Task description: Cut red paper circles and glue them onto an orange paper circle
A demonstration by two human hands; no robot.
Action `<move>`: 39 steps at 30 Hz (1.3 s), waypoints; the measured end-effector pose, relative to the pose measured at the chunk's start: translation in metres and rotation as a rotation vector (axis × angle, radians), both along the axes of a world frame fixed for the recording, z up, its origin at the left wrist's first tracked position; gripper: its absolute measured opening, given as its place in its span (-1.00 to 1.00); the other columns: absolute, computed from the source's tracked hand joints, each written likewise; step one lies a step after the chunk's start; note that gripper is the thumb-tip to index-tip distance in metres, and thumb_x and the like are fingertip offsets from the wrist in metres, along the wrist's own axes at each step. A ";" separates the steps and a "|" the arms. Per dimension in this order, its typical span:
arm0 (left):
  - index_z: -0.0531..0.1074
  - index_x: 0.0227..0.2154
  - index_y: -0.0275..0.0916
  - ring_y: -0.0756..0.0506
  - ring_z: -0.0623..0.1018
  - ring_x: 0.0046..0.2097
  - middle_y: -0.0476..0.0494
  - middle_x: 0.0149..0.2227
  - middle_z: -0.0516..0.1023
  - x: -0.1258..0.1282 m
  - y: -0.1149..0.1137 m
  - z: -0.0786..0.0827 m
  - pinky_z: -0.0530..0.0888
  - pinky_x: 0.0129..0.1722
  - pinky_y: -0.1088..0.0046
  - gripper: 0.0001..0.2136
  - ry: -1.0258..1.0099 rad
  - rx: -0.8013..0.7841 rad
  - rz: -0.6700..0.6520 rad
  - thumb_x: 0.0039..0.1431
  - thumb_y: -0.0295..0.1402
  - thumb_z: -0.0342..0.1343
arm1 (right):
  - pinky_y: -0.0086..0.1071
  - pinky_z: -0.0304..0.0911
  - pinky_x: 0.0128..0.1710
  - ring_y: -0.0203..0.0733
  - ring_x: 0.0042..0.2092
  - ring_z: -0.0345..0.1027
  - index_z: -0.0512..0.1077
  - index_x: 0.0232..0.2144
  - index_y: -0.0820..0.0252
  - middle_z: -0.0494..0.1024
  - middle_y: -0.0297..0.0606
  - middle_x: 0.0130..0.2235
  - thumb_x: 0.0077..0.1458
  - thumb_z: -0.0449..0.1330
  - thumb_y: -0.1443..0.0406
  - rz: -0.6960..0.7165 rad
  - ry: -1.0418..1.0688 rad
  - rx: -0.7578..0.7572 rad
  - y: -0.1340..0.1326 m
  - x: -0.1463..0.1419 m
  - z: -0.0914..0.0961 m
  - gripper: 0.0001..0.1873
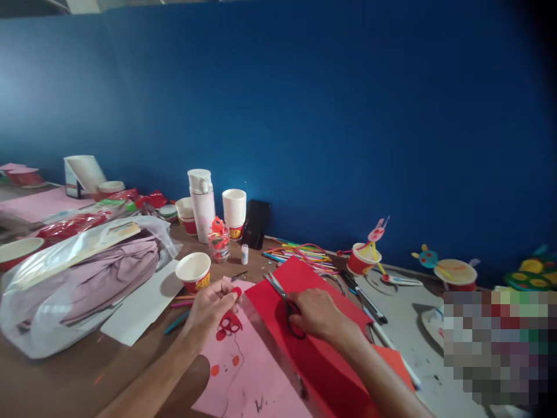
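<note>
My left hand [213,307] pinches a small red paper piece [237,292] above a pink sheet [256,371]. Beneath it on that sheet lie red cut-outs [228,328] and small orange dots [214,370]. Over the red paper [331,354], my right hand [315,313] has its fingers curled on the dark handles of a pair of scissors [278,286]. The scissor blades point away from me, toward the back of the table. Part of the handles is hidden by the fingers. A red and white paper cup [194,271] stands just beyond my left hand.
A clear plastic bag [82,284] and a white card [141,305] lie to the left. At the back stand a white flask [203,209], stacked cups [234,209] and a glue bottle [245,254]. Colourful sticks [300,255] and decorated cups [364,259] sit by the blue partition [304,116].
</note>
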State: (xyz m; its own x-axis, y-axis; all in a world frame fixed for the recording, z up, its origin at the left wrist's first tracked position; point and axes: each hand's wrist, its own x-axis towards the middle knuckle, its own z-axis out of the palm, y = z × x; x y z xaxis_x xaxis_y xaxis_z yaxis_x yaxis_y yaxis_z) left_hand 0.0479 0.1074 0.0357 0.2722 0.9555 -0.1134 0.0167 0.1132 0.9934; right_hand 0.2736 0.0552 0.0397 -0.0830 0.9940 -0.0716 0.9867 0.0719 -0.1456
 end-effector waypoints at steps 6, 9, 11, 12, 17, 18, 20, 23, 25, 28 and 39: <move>0.30 -0.51 -0.26 0.02 0.40 -0.67 0.04 -0.67 0.41 0.002 0.000 -0.012 0.23 -0.70 0.59 -0.81 0.055 -0.043 -0.013 -0.04 -0.24 0.12 | -0.36 0.01 -0.49 0.02 -0.35 0.46 0.52 -0.48 0.27 0.59 0.01 -0.44 -0.04 0.09 0.32 -0.044 -0.062 0.014 0.001 -0.008 0.013 -0.80; 0.31 -0.54 -0.27 0.05 0.37 -0.67 0.03 -0.69 0.39 0.004 -0.001 -0.014 0.21 -0.69 0.60 -0.76 0.056 -0.053 -0.057 -0.04 -0.19 0.13 | -0.38 0.07 -0.43 -0.05 -0.30 0.46 0.51 -0.41 0.19 0.60 -0.10 -0.38 0.12 0.00 0.26 -0.047 -0.022 0.067 0.001 -0.015 0.018 -0.71; 0.32 -0.57 -0.28 0.07 0.32 -0.68 0.02 -0.69 0.37 0.006 -0.002 -0.015 0.15 -0.71 0.61 -0.74 0.039 -0.061 -0.102 -0.04 -0.16 0.12 | -0.42 0.08 -0.41 -0.15 -0.31 0.45 0.49 -0.35 0.10 0.60 -0.24 -0.37 0.16 -0.01 0.18 -0.009 0.102 0.100 0.000 -0.022 0.018 -0.72; 0.32 -0.57 -0.28 0.08 0.31 -0.67 0.03 -0.69 0.37 0.007 -0.003 -0.016 0.15 -0.70 0.61 -0.73 0.023 -0.059 -0.125 -0.03 -0.16 0.12 | -0.44 0.07 -0.42 -0.20 -0.34 0.44 0.48 -0.34 0.07 0.59 -0.30 -0.38 0.16 0.00 0.16 0.010 0.194 0.113 -0.001 -0.027 0.016 -0.73; 0.34 -0.52 -0.30 0.07 0.33 -0.57 0.03 -0.62 0.36 0.009 -0.007 -0.024 0.24 -0.55 0.57 -0.77 0.006 0.034 -0.240 0.05 -0.22 0.09 | -0.49 0.06 -0.46 -0.28 -0.42 0.36 0.45 -0.34 0.10 0.55 -0.36 -0.43 0.12 0.05 0.22 0.075 0.617 0.122 -0.004 -0.047 -0.003 -0.81; 0.34 -0.51 -0.31 0.07 0.33 -0.55 0.01 -0.60 0.37 0.009 -0.008 -0.026 0.23 -0.53 0.57 -0.77 0.014 0.065 -0.251 0.08 -0.22 0.07 | -0.49 0.06 -0.46 -0.28 -0.41 0.36 0.45 -0.37 0.12 0.54 -0.36 -0.42 0.11 0.05 0.24 0.094 0.662 0.118 -0.004 -0.050 -0.007 -0.82; 0.34 -0.48 -0.31 0.06 0.33 -0.51 0.00 -0.56 0.37 0.010 -0.011 -0.029 0.22 -0.51 0.56 -0.79 0.013 0.120 -0.268 0.11 -0.25 0.03 | -0.49 0.03 -0.49 -0.30 -0.46 0.31 0.42 -0.50 0.18 0.48 -0.38 -0.51 0.07 0.07 0.28 0.076 0.685 0.130 -0.003 -0.055 -0.016 -0.82; 0.33 -0.49 -0.32 0.04 0.32 -0.47 -0.01 -0.53 0.36 0.009 -0.015 -0.027 0.22 -0.47 0.55 -0.81 0.068 0.198 -0.282 0.12 -0.30 0.01 | -0.49 0.03 -0.49 -0.31 -0.47 0.27 0.37 -0.56 0.20 0.41 -0.40 -0.55 0.07 0.05 0.30 0.076 0.762 0.112 -0.002 -0.058 -0.023 -0.79; 0.33 -0.50 -0.31 0.05 0.29 -0.50 0.03 -0.56 0.32 0.008 -0.017 -0.022 0.20 -0.49 0.55 -0.84 0.083 0.203 -0.263 0.11 -0.33 0.00 | -0.50 0.07 -0.48 -0.30 -0.46 0.26 0.35 -0.55 0.20 0.38 -0.41 -0.55 0.09 0.03 0.27 0.065 0.853 0.096 -0.001 -0.058 -0.023 -0.77; 0.35 -0.52 -0.33 0.04 0.30 -0.49 0.02 -0.57 0.33 0.009 -0.021 -0.015 0.21 -0.48 0.53 -0.87 0.088 0.176 -0.255 0.06 -0.40 -0.02 | -0.50 0.10 -0.47 -0.29 -0.45 0.25 0.34 -0.53 0.20 0.37 -0.40 -0.55 0.08 0.05 0.24 0.024 0.933 0.090 0.000 -0.057 -0.021 -0.79; 0.31 -0.56 -0.27 0.04 0.28 -0.58 0.02 -0.62 0.32 0.005 -0.014 -0.015 0.18 -0.57 0.53 -0.76 0.037 0.139 -0.218 0.07 -0.20 0.02 | -0.47 0.18 -0.42 -0.22 -0.42 0.32 0.35 -0.53 0.19 0.44 -0.34 -0.51 0.09 0.05 0.18 -0.033 1.014 0.103 0.000 -0.053 -0.022 -0.74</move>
State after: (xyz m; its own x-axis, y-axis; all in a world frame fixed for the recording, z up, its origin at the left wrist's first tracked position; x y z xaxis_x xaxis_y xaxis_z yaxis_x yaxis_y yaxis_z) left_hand 0.0529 0.0929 0.0202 0.4714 0.8819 0.0014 0.0622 -0.0349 0.9975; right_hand 0.2201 0.0549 0.0179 -0.0290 0.9943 0.1031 0.4041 0.1060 -0.9086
